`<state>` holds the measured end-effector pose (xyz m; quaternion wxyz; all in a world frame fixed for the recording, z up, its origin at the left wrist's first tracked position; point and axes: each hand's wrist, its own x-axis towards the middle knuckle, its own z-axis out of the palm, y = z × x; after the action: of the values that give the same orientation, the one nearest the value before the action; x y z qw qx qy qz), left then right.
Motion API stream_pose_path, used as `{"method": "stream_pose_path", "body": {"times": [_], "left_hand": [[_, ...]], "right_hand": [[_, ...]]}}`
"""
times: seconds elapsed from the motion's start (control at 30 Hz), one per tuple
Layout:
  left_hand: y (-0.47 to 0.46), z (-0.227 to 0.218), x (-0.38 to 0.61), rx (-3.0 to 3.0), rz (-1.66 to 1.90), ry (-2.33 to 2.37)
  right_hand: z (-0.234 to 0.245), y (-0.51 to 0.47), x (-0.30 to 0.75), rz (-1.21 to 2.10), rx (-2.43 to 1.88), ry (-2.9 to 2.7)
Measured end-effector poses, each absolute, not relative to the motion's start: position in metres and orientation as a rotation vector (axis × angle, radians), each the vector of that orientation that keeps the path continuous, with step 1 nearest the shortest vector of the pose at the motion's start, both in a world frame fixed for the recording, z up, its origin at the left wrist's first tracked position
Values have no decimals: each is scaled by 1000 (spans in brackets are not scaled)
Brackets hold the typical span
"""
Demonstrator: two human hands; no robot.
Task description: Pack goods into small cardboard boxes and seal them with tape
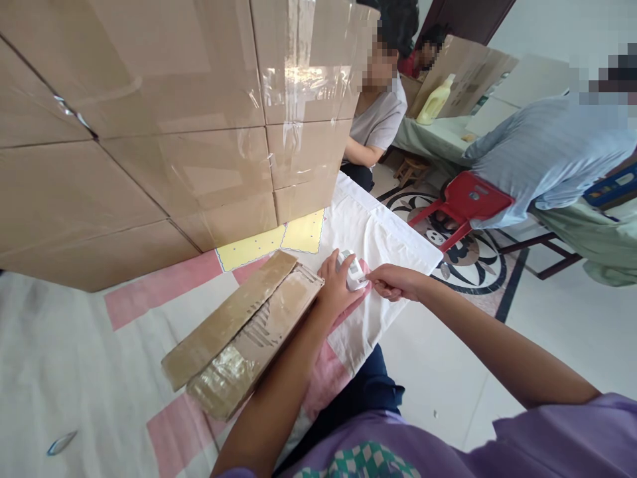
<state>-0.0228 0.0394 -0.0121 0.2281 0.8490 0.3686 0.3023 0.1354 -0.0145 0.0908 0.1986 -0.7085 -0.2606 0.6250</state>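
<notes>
My left hand point(336, 284) is closed around a small white boxy object point(354, 277) with a grey patch on its top, near the corner of the cloth-covered table. What kind of object it is, I cannot tell. At its right end my right hand point(393, 282) is pinched shut; a tiny thing seems to stick out of the fingertips toward the white object, too small to name. Beside my left forearm lies a worn, flattish cardboard box point(249, 332) with loose flaps and tape.
Tall taped cardboard partitions point(189, 133) stand along the table's far side. A white and pink cloth point(124, 372) covers the table, with a small wrapper-like item point(62, 443) at lower left. Other people sit beyond; one is on a red stool point(478, 196). A yellow bottle point(436, 101) stands behind.
</notes>
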Motion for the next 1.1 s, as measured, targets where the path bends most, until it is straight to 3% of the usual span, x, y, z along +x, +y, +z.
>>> {"method": "stream_pose_path", "body": {"times": [0.37,0.83,1.1], "left_hand": [[41,-14,-23,2338,838,997],[41,-14,-24,2356,828,993],[40,-14,-23,2396,815,1009]], "right_hand": [[90,-9,148,1432,-1963,-900],[80,3,143,1615,-1859,-835],[73,-13,130,1458,-1916,-883]]}}
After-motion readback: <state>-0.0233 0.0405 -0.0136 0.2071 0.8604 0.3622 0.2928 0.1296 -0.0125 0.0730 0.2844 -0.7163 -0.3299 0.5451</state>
